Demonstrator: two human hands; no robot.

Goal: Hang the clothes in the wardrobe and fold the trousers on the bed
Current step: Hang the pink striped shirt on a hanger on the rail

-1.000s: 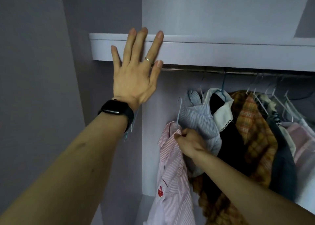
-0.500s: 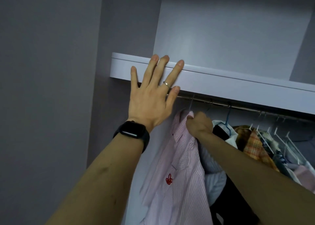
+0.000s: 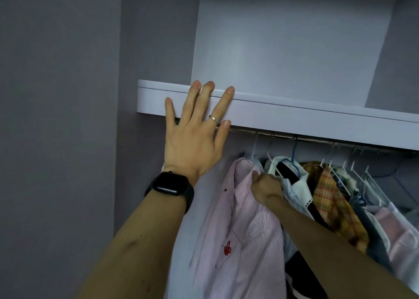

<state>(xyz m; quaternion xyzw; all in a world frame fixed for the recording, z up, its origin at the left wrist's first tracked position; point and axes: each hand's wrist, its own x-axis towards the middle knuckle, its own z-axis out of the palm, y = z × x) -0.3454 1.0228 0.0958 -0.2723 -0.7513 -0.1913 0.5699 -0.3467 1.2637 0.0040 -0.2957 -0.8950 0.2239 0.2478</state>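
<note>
Head view: the left hand (image 3: 195, 140) lies flat against the front edge of the wardrobe shelf (image 3: 306, 117), its fingers straight and spread apart, gripping nothing. It looks like a brace. Below it, the right hand (image 3: 267, 188) is curled tight on the collar of the pink striped shirt (image 3: 249, 235), just under the neck of its hanger.

The shirt hangs at the left end of the row, with its hanger hook (image 3: 254, 146) reaching up to the rail (image 3: 317, 141). I cannot tell whether the hook is fully seated over the rail.

The step in hand appears to be settling this 1 shirt on the rail. To do it well:

- Confirm the hook has dropped right over the rail before letting go.
- Release the collar gently so the fabric does not slide off the hanger's shoulder.
- Leave a little room beside the white-collared dark garment (image 3: 292, 180) to the right, so collars do not crush.

The trousers and bed are out of view.
</note>
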